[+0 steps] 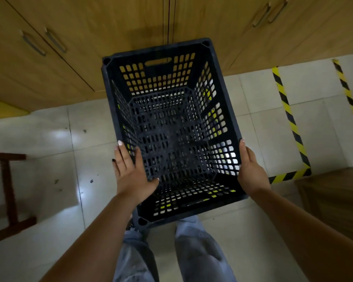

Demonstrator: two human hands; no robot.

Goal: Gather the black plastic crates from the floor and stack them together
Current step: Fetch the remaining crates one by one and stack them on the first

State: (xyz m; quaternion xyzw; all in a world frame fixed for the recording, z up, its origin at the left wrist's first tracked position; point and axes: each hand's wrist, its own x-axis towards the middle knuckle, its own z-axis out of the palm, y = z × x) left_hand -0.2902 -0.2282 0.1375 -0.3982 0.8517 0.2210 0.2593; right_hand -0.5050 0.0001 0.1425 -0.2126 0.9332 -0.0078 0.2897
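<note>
Black perforated plastic crate (171,127) was held off the tiled floor (49,139), straight ahead of the body, long axis running away toward the wooden cabinets (80,37). Left hand (130,171) gripped the left rim; right hand (251,169) pressed flat on the right wall. Both equally near.

So the crate (171,129) sits dead centre, open side up, right in front of the person's legs (196,251), with the left hand (130,171) on its left rim, thumb inside, and the right hand (251,169) flat against the outside of its right wall. Behind it runs a row of cabinet doors (80,47), and the tiled floor (49,159) is under everything. Off to the right there's striped tape (289,123) on the floor and a piece of furniture (334,200) near the right edge, while a wooden frame (8,192) stands at the far left.
</note>
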